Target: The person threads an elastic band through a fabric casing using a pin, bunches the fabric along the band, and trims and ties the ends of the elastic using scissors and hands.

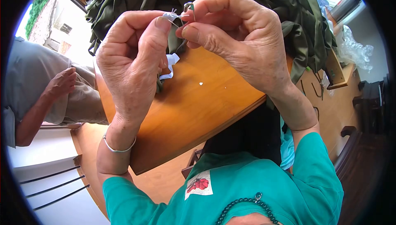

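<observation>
Between its thumb and fingertips, my left hand (134,55) pinches the frayed end of a white elastic band (170,16). More of that band, ribbed and white, hangs below the left palm, beside a bit of dark green cloth. My right hand (247,39) has closed its thumb and fingers on a metal safety pin (189,7), whose head sticks up above the fingertips. The pin's thin wire meets the elastic's end in the gap between both hands; whether it pierces the band I cannot tell. Both hands are raised over the wooden table.
Dark green fabric (284,2) lies heaped across the far side of the wooden table (206,105). A small white scrap (201,84) rests on the tabletop. At the left sits another person (37,76), one hand on the lap. Clear plastic (354,49) lies at the right.
</observation>
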A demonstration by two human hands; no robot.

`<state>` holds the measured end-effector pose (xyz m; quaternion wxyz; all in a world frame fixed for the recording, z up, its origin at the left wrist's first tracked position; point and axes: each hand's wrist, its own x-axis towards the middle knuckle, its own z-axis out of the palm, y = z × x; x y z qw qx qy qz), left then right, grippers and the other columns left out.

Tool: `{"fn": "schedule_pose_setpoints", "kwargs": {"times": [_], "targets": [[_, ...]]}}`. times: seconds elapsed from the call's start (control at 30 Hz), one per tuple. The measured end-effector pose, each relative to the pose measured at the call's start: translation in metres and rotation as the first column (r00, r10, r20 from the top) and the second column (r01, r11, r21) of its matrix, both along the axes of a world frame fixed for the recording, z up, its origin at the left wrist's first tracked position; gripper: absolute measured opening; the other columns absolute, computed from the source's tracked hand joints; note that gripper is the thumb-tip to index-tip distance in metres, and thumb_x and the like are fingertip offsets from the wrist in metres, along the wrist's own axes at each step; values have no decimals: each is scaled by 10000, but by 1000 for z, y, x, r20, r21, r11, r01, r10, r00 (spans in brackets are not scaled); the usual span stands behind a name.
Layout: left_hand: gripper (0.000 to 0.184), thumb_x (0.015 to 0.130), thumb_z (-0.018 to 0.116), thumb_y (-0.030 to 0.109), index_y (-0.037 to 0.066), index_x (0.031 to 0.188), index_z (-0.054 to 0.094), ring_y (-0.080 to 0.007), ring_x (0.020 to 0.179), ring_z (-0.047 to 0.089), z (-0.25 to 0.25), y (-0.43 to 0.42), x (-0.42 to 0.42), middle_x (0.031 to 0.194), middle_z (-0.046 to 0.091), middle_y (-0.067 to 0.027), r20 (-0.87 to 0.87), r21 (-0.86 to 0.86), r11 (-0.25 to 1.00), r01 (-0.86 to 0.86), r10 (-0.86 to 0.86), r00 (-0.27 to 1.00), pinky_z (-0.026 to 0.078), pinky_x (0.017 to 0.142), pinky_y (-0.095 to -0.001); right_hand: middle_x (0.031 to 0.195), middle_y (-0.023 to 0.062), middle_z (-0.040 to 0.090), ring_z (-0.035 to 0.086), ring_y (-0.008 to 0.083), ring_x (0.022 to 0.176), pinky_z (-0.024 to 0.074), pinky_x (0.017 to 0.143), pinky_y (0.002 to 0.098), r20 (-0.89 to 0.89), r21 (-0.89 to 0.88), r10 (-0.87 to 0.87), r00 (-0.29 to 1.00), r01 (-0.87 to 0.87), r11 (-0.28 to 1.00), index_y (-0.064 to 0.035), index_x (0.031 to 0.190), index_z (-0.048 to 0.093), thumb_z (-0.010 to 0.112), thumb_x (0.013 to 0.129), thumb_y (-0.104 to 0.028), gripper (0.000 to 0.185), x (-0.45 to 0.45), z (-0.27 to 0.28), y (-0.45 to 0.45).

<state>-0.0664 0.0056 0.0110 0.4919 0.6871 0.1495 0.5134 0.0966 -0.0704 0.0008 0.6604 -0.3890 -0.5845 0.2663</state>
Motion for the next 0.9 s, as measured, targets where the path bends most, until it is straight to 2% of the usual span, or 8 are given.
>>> {"fn": "schedule_pose_setpoints", "kwargs": {"times": [0.27,0.37,0.47,0.57,0.67,0.7,0.77,0.9], "targets": [[102,933,642,67,-25,968,666,7,512,496,2,0,-2,671,626,4,46,64,998,-8,6,999,394,454,-153,993,91,707,690,134,901,576,816,258,0,-17,-22,1000,22,1000,10,1089,645,726,856,-21,249,-5,4,2],[131,948,619,54,-47,1026,649,-8,501,395,-1,1,-3,728,623,-15,31,68,998,-6,4,1000,282,448,-171,996,91,707,689,135,908,576,819,259,2,-36,-34,999,34,999,13,1087,646,724,858,-25,245,-6,5,2],[117,944,618,39,-43,1021,652,-8,503,399,-4,4,-3,723,624,-17,61,125,992,10,-17,998,290,451,-168,1001,90,708,689,137,914,575,818,256,-28,-6,-18,999,17,1000,14,1085,647,721,861,-28,240,-7,4,4],[78,927,633,28,-15,982,668,12,537,503,0,1,-1,687,626,16,82,160,986,-37,25,996,389,454,-157,1006,91,708,689,135,909,575,816,256,-21,0,-21,1000,21,1000,14,1087,647,721,862,-30,241,-6,4,4],[73,888,670,4,-1,958,689,5,541,516,-1,2,-6,685,637,17,-14,415,880,-230,259,966,398,459,-164,998,92,709,686,126,888,574,803,251,-34,-12,-19,999,19,1000,17,1085,645,720,865,-37,239,-6,3,4],[83,868,686,-4,5,949,695,-3,537,524,-2,5,-5,689,646,9,15,491,831,-261,291,957,407,464,-168,996,93,710,684,123,878,572,798,248,-8,-15,-22,1000,22,1000,17,1092,645,719,866,-39,245,-7,5,3],[111,826,718,-18,15,931,707,-21,528,540,-3,11,-2,695,664,-7,81,628,710,-318,347,934,424,472,-177,992,95,713,680,116,859,569,788,242,43,-19,-26,999,26,999,17,1106,645,717,869,-44,256,-10,12,1],[158,772,744,-31,30,914,711,-90,534,593,5,13,-7,737,692,-46,81,828,446,-339,504,860,469,501,-208,994,92,717,674,108,843,564,778,235,37,-3,-67,997,67,998,6,1146,647,709,877,-48,281,-13,7,3]]}}
